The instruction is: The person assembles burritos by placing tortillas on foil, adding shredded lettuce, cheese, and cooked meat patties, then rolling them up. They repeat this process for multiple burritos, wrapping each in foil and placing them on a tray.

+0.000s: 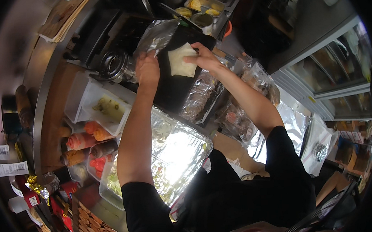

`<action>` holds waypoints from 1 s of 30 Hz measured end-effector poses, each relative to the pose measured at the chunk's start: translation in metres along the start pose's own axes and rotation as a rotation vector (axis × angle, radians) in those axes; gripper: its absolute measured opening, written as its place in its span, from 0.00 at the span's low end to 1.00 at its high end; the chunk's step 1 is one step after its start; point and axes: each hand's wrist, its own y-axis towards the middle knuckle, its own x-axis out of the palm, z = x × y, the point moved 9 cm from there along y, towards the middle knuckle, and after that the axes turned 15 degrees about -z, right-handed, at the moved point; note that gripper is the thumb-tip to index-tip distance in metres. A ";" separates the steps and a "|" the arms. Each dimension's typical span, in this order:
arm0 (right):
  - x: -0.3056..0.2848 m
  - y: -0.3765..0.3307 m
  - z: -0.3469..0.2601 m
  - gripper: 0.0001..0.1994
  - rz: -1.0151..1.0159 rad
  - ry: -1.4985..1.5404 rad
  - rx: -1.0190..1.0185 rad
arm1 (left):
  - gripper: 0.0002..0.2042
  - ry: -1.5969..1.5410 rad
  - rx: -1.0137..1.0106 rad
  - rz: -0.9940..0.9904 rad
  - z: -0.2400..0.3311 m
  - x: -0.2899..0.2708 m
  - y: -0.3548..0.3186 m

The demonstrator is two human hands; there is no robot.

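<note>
My right hand (205, 56) pinches the edge of a pale, roughly square piece of flatbread (181, 61), thumb on top. It is held over a black flat surface (173, 89). To its left, my left hand (148, 69) is closed at the lower edge of a shiny, crinkled silvery sheet (158, 35); I cannot tell whether this is foil or clear plastic. The fingertips of that hand are partly hidden. Beside my left hand stands a round metal container (115, 65). A plastic-wrapped package (199, 95) lies below the flatbread.
A shiny foil tray (203, 143) with food scraps lies near my body. Left of it are a clear tub (110, 108), sauce bottles (80, 140) and a tub of red pieces (98, 166). Open cans (202, 22) stand at the back. A glass-fronted cabinet (333, 69) is at the right.
</note>
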 end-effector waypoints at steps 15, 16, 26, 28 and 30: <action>0.013 -0.068 -0.086 0.18 0.418 -0.866 -0.535 | 0.19 -0.176 0.135 -0.006 0.031 -0.034 -0.063; 0.025 -0.079 -0.097 0.16 0.365 -0.821 -0.522 | 0.20 -0.223 0.094 0.006 0.031 -0.041 -0.085; 0.275 -0.124 -0.202 0.10 -0.357 -0.592 -0.758 | 0.12 -0.671 -0.363 -0.012 -0.019 -0.065 -0.395; 0.351 -0.143 -0.237 0.09 -0.483 -0.606 -0.878 | 0.10 -0.689 -0.466 0.106 -0.033 -0.067 -0.454; 0.426 -0.167 -0.281 0.10 -0.611 -0.557 -1.069 | 0.09 -0.754 -0.623 0.165 -0.040 -0.072 -0.506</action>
